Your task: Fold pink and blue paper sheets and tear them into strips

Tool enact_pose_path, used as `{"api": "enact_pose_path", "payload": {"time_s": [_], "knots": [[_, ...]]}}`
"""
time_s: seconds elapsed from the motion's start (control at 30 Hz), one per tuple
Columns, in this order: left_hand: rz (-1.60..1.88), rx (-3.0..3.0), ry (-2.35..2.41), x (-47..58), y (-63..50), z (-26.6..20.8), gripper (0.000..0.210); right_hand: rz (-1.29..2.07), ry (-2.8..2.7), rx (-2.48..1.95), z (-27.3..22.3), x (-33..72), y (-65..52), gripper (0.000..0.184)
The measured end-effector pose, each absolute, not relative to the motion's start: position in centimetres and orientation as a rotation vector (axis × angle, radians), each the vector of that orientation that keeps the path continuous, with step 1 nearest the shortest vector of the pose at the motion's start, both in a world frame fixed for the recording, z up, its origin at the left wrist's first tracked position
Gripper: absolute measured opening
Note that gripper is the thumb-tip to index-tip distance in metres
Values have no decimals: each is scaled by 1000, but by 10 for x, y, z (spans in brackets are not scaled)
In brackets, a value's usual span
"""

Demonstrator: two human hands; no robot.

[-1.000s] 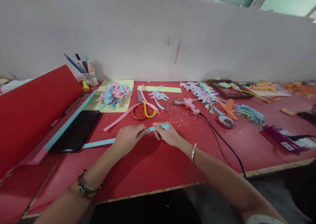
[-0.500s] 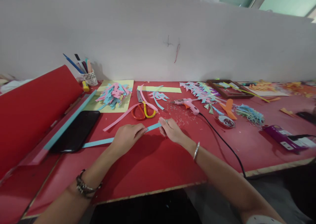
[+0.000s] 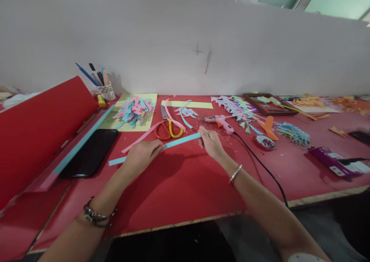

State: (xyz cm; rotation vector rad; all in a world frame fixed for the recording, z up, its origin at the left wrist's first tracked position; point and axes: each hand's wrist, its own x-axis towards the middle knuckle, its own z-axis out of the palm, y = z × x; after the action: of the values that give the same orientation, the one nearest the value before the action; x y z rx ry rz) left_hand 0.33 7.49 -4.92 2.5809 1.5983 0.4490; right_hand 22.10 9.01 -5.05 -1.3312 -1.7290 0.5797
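A light blue paper strip [image 3: 183, 140] stretches between my two hands, slightly above the red table. My left hand [image 3: 141, 154] pinches it near the middle, and its tail sticks out to the left past the wrist. The strip's right end is gripped between the fingers of my right hand [image 3: 211, 142]. Just beyond the strip lie scissors [image 3: 175, 131] with one red and one yellow handle loop. Pink paper strips [image 3: 144, 135] lie beside and across them. A pink glue gun [image 3: 222, 122] rests behind my right hand.
Cut pink and blue pieces [image 3: 135, 110] are heaped on a yellow sheet at the back. A black phone [image 3: 89, 154] lies left, beside a red folder [image 3: 43, 127]. The glue gun's black cord [image 3: 260, 160] runs off the front edge. A purple extension socket [image 3: 332, 160] sits right.
My right hand has moved right and slightly up, and the hands are farther apart. More of the blue strip shows between them, and its left tail is shorter.
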Motion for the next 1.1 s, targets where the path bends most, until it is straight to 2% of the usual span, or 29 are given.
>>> {"api": "enact_pose_path", "payload": {"time_s": [0.17, 0.27, 0.33, 0.43, 0.57, 0.7, 0.9, 1.1], "knots": [[206, 2694, 1541, 8, 75, -49, 28, -274, -1944, -1292, -44, 218, 82, 26], [153, 2748, 1502, 12, 75, -51, 28, -580, -2028, -1291, -42, 213, 75, 26], [141, 2747, 1508, 13, 74, -51, 29, -671, -2069, -1304, -42, 208, 71, 26], [121, 2709, 1512, 16, 73, -52, 28, -601, -2239, -1266, -43, 200, 68, 25], [67, 2693, 1465, 20, 70, -53, 29, -227, -2626, -1183, -47, 191, 67, 22], [22, 2628, 1448, 22, 69, -53, 31, 58, -2712, -1286, -53, 188, 68, 25], [-30, 2473, 1425, 25, 68, -52, 32, 242, -2797, -1391, -53, 189, 71, 27], [-38, 2453, 1423, 26, 68, -54, 29, 251, -2839, -1420, -53, 191, 73, 28]]}}
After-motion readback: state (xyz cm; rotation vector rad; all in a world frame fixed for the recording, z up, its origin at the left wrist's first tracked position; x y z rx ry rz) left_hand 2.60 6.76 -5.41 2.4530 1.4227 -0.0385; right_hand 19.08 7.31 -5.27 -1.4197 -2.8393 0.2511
